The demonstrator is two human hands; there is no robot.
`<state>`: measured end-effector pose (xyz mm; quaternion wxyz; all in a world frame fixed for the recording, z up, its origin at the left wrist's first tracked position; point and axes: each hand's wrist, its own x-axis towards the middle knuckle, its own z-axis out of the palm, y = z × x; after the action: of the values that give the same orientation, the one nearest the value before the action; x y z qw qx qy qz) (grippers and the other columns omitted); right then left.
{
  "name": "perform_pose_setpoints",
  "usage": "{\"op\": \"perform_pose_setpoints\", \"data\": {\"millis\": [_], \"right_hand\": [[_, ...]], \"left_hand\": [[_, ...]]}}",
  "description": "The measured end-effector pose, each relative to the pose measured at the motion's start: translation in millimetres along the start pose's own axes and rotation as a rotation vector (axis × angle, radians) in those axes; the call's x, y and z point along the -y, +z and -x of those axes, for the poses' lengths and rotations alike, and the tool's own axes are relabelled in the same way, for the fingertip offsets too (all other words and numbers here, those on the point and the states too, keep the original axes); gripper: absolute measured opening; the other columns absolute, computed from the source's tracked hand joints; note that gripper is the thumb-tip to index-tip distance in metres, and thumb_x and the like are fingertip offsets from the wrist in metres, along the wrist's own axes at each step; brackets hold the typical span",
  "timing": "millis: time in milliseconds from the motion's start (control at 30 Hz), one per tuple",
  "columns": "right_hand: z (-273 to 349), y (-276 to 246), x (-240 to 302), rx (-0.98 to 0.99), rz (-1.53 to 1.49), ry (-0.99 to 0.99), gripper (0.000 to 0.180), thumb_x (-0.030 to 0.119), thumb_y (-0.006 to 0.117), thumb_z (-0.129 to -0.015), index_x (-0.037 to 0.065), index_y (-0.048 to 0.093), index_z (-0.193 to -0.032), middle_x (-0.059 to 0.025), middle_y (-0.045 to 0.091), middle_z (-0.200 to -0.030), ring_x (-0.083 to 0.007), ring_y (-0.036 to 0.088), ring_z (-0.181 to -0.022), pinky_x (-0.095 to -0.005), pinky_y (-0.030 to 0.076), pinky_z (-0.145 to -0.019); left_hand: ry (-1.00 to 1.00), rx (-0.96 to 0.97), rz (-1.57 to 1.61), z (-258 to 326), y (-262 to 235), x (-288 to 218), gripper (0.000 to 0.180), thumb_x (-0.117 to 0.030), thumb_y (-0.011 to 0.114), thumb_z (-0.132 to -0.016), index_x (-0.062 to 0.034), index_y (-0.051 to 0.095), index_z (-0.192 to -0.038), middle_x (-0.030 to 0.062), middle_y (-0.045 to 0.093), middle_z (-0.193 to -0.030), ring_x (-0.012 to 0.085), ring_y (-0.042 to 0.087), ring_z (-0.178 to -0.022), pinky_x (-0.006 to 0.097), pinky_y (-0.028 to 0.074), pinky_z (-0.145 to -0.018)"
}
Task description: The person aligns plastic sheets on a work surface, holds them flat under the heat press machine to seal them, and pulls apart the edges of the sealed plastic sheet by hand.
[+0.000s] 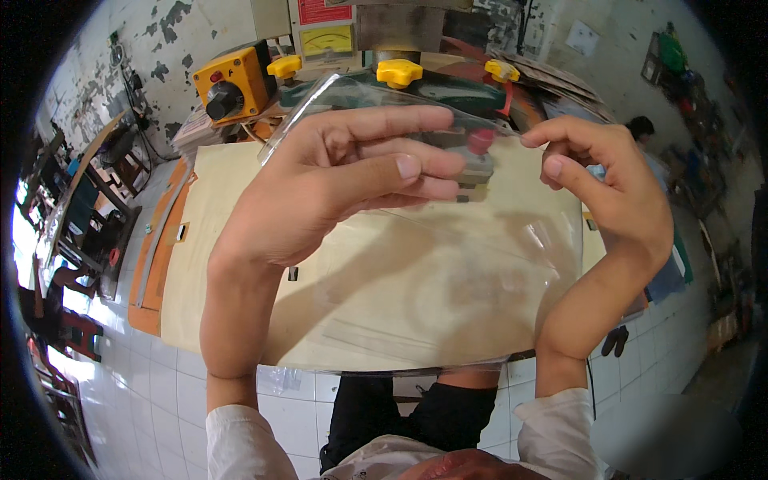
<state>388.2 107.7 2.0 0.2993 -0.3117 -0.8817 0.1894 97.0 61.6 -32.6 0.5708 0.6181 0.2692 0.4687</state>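
Observation:
A clear plastic film (416,94) stands raised over the bench, its upper edge slanting from the upper left down to my right hand. My left hand (336,164) is in front of this film with its fingers stretched out and its thumb alongside them. Further right, my right hand (604,164) has curled fingers, and its index fingertip meets the film's right corner. More clear plastic (448,296) lies over the cream work surface (216,240) below; whether it is the same piece I cannot tell. Behind the film are a red knob (480,141) and a grey block-like part (474,170).
At the back stand a yellow control box (232,84) with a black dial, several yellow star knobs (399,74) and a yellow-faced gauge (326,42). Stacked flat sheets (564,84) rest at the back right. A metal strip (164,232) runs along the orange left edge.

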Motion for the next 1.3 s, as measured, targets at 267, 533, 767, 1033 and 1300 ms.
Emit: {"op": "perform_pose_setpoints", "data": {"millis": [267,533,767,1033,1300], "right_hand": [[4,-5,-2,-0.073,0.073,-0.068,0.014,0.005,0.063,-0.091,-0.001,0.068,-0.103,-0.0014,0.063,-0.079,-0.0059,0.055,-0.069,-0.0229,0.046,-0.062],[-19,19,3,-0.007,0.015,-0.037,0.015,0.007,0.062,-0.093,-0.004,0.068,-0.101,-0.0044,0.068,-0.086,-0.0092,0.058,-0.074,-0.0248,0.049,-0.067],[-31,36,6,-0.048,-0.040,-0.167,0.017,0.005,0.063,-0.091,-0.002,0.069,-0.105,-0.0125,0.069,-0.078,-0.0146,0.065,-0.069,-0.0295,0.051,-0.064],[-24,30,7,-0.095,0.018,-0.170,0.016,0.000,0.059,-0.092,0.000,0.071,-0.102,-0.0047,0.072,-0.088,-0.0065,0.057,-0.068,-0.0212,0.045,-0.054],[-22,32,15,0.010,-0.193,-0.032,0.018,0.008,0.052,-0.098,-0.004,0.066,-0.101,-0.0002,0.056,-0.076,-0.0040,0.050,-0.065,-0.0197,0.042,-0.050]], "left_hand": [[0.065,-0.003,-0.089,0,-11,-4,0.050,-0.006,0.060,-0.097,0.0070,0.045,-0.143,0.0202,0.070,-0.118,0.0288,0.070,-0.107,0.037,0.055,-0.097],[0.061,0.057,-0.087,-3,3,10,0.050,-0.005,0.059,-0.098,0.0051,0.044,-0.145,0.0203,0.068,-0.122,0.0289,0.068,-0.112,0.037,0.054,-0.099],[0.014,0.100,-0.274,10,7,-10,0.047,-0.006,0.061,-0.098,0.0043,0.048,-0.142,0.0192,0.065,-0.127,0.0248,0.066,-0.113,0.035,0.052,-0.100],[0.345,-0.363,-0.711,25,0,-22,0.031,-0.009,0.069,-0.094,0.0025,0.065,-0.122,0.0108,0.072,-0.108,0.0110,0.067,-0.083,0.025,0.056,-0.070],[0.433,-0.351,-0.785,24,-2,-21,0.040,-0.016,0.057,-0.099,-0.0004,0.059,-0.135,0.0132,0.065,-0.131,0.0084,0.065,-0.067,0.019,0.052,-0.058]]}}
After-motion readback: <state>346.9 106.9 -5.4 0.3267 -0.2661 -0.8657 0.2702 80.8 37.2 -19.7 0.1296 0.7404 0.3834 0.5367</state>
